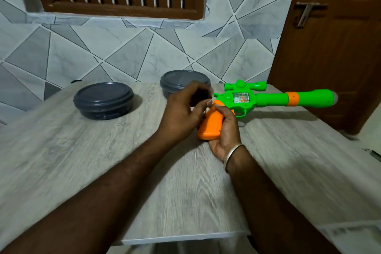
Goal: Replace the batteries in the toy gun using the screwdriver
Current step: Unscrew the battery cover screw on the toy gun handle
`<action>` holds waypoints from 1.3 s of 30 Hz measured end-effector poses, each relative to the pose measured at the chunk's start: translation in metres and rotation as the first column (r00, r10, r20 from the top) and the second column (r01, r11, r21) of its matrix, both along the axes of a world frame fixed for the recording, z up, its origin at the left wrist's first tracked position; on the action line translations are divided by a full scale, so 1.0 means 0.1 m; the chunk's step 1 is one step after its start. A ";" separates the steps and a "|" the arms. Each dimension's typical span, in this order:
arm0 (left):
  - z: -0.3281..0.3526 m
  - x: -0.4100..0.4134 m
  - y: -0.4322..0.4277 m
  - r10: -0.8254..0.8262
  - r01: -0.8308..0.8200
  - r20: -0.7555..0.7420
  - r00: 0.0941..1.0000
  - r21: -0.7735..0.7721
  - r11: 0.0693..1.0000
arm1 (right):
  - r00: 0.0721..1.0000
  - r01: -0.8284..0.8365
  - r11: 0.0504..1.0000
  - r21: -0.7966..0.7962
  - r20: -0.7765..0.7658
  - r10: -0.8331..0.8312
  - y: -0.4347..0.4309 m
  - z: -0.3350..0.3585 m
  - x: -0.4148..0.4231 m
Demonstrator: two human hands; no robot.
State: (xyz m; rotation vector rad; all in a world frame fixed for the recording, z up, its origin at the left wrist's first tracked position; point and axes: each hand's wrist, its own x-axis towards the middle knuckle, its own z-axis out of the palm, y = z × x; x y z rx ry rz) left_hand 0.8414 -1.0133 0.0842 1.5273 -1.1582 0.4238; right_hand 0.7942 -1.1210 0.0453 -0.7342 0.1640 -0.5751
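The toy gun (268,99) is glossy moulded plastic with a green tubular barrel and an orange grip, at the far right of the wood-grain table (82,161). Its long axis runs left-right, muzzle pointing right. The right hand (225,130) wraps the grip. The left hand (180,113) curls round a blurred dark object (199,97).

The room is rather dim, with soft, even light and no strong glare. The toy gun (268,99) looks sharpest, and a faint shadow lies just under it on the table (103,161). Left of the gun and nearer, the wood grain is smeared by blur. Right of the gun, the door (329,47) leans, bent by the wide lens.
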 end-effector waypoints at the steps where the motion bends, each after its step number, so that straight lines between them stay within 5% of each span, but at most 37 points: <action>1: -0.01 0.01 -0.01 0.019 -0.020 -0.067 0.998 -0.022 1.000 | 1.000 -0.006 1.000 0.007 -0.009 0.006 0.00 0.00 -0.01; 3: -0.01 0.01 -0.05 0.081 -0.085 -0.107 0.991 -0.039 0.996 | 1.000 -0.014 1.000 0.022 -0.025 0.014 0.00 0.01 0.00; 6: 0.01 -0.01 -0.03 0.138 -0.138 0.024 0.990 -0.011 0.990 | 0.999 -0.011 1.000 0.021 -0.036 0.012 0.01 0.00 0.00; 10: 0.04 -0.01 0.04 0.031 -0.036 0.090 0.995 0.056 0.998 | 0.999 0.005 1.000 0.014 -0.041 -0.004 0.01 0.01 -0.01; 26: 0.03 0.03 0.01 0.127 -0.126 0.019 0.992 -0.034 0.991 | 0.995 0.016 1.000 -0.009 -0.102 -0.017 0.02 0.00 -0.03; 31: 0.03 0.04 0.03 0.011 -0.011 -0.038 0.999 0.000 1.000 | 0.996 0.018 1.000 0.002 -0.087 -0.018 0.02 0.01 -0.03; 36: 0.04 0.01 -0.01 0.147 -0.146 0.035 0.989 -0.044 0.988 | 0.996 0.016 1.000 0.000 -0.086 -0.016 0.01 0.00 -0.02; 39: 0.03 0.03 0.02 0.025 -0.025 0.001 1.000 0.011 1.000 | 0.997 0.017 1.000 0.016 -0.081 -0.016 0.00 -0.01 -0.02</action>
